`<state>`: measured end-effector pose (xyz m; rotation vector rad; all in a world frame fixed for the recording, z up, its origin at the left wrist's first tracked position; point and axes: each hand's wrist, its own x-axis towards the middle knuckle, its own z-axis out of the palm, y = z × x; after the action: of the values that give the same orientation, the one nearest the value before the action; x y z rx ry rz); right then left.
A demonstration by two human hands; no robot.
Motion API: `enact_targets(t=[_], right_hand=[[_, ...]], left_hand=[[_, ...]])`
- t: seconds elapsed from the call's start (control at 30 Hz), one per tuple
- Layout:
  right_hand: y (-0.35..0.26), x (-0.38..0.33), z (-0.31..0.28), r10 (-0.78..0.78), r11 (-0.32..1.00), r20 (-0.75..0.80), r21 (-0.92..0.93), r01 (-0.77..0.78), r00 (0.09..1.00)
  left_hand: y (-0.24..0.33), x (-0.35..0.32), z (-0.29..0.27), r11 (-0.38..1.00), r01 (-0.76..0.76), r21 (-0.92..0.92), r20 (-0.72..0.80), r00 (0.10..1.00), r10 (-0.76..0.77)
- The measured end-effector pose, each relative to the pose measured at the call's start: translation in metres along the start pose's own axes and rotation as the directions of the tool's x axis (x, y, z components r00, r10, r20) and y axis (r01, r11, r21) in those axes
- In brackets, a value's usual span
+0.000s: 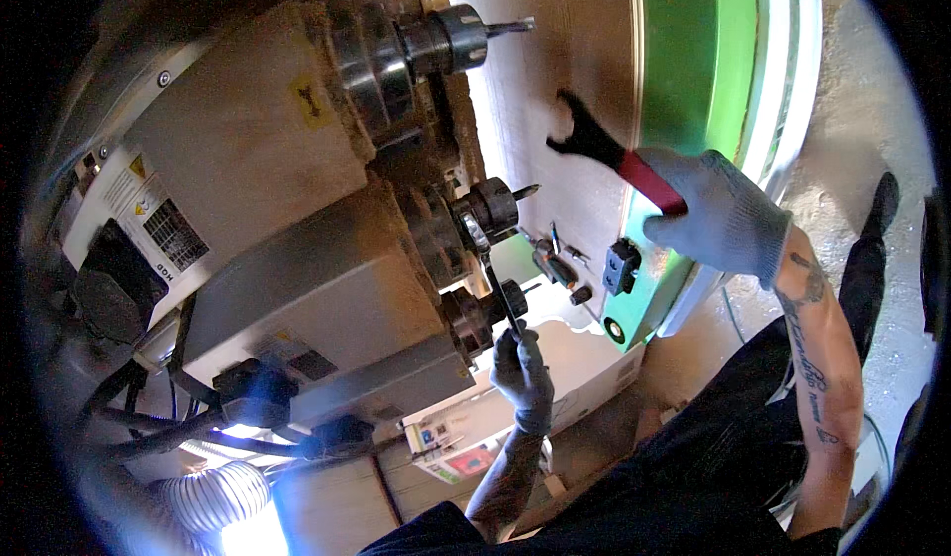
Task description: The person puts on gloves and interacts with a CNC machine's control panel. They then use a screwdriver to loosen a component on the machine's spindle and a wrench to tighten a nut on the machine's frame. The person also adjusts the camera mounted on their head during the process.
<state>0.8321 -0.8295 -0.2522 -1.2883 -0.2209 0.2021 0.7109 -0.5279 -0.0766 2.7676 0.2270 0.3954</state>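
My left hand (525,378), in a grey glove, is closed around the handle of a metal wrench (493,277). The wrench's head sits against the dark collar of the middle spindle (490,202), which carries a short cutting bit (526,192). In my right hand (718,214), also gloved, is a collet spanner (597,140) with a red grip and a black forked jaw. That jaw is apart from the spindles, over the brown panel to their right. Because the fingers cover it, part of each tool's handle is hidden.
Another spindle (451,41) with a longer bit stands above, and a smaller spindle (480,316) below. Loose tools (555,262) lie near a green machine beam (684,51) and a black socket block (622,266). Cables and a ribbed hose (213,497) hang at lower left.
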Motion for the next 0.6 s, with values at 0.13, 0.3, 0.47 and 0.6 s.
enact_targets(t=[0.13, 0.3, 0.47, 0.6], right_hand=[[-0.022, -0.015, -0.033, -0.052, 0.967, 0.064, -0.245, 0.066, 0.997], [-0.062, -0.014, -0.049, -0.047, 0.526, 0.018, -0.85, 0.04, 0.999], [-0.108, 0.022, -0.048, -0.105, 0.386, 0.163, -0.902, 0.192, 0.981], [-0.124, 0.038, -0.034, -0.217, 0.277, 0.138, -0.941, 0.197, 0.966]], left_hand=[[0.013, 0.01, -0.004, 0.996, -0.036, -0.085, 0.068, 0.997, 0.041], [-0.005, 0.013, 0.001, 0.976, -0.003, -0.216, 0.149, 0.988, 0.036], [-0.012, 0.009, -0.011, 0.989, -0.032, -0.144, 0.184, 0.981, 0.058], [-0.013, 0.012, -0.009, 0.988, -0.059, -0.139, 0.191, 0.978, 0.086]])
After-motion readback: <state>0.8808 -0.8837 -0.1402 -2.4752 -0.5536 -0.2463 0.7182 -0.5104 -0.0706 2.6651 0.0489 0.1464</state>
